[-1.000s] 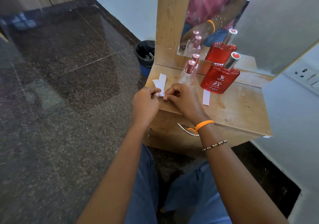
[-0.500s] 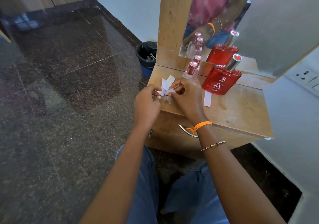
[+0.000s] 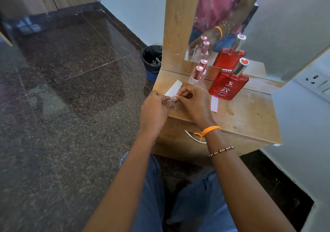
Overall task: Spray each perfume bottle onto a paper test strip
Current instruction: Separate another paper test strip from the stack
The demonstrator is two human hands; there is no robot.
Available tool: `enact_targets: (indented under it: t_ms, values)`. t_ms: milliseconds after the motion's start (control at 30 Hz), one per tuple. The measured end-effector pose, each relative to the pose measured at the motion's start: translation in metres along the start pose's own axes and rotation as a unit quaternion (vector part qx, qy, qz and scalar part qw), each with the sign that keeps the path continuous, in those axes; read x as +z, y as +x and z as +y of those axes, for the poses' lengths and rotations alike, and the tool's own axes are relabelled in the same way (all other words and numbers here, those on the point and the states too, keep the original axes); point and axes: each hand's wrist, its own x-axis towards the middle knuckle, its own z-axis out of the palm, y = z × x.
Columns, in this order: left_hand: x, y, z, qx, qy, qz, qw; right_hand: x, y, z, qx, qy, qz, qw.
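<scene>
A: At the near left corner of the wooden dressing table (image 3: 246,117), what are the two hands doing?

B: They meet over the edge. The left hand (image 3: 153,112) and the right hand (image 3: 193,105) both pinch the same small white paper strip (image 3: 171,98) between thumb and fingertips. The other fingers of both hands are curled in.

A: Is there more paper?

B: Yes. A larger white piece of paper (image 3: 174,88) lies on the table just beyond the hands, partly hidden by them. A second strip (image 3: 214,103) lies flat to the right of the right hand, in front of the red bottle.

A: And the perfumes?

B: The red perfume bottle (image 3: 227,84) stands upright near the middle of the table, with a silver cap (the label reads RED ZX). To the left of it, two slim clear bottles with pink caps stand close together: the nearer slim bottle (image 3: 196,75) is just beyond the right hand, and the farther slim bottle (image 3: 203,65) is behind it. Nobody touches any bottle.

A: What is behind them?

B: A mirror (image 3: 267,26) at the far side, which shows the bottles again. On the floor to the left stands a dark bin (image 3: 150,60).
</scene>
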Motion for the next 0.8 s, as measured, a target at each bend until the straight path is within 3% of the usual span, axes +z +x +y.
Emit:
enact_targets:
  t_ms: [567, 800]
  values:
    - [0.0019, 0.0000, -0.0058, 0.024, 0.005, 0.016, 1.000, 0.0017, 0.0013, -0.0013, 0.035, 0.058, -0.012, 0.998]
    - [0.0022, -0.0016, -0.0030, 0.036, 0.065, 0.016, 0.997, -0.0015, -0.0018, -0.0030, 0.049, 0.066, -0.008, 0.997]
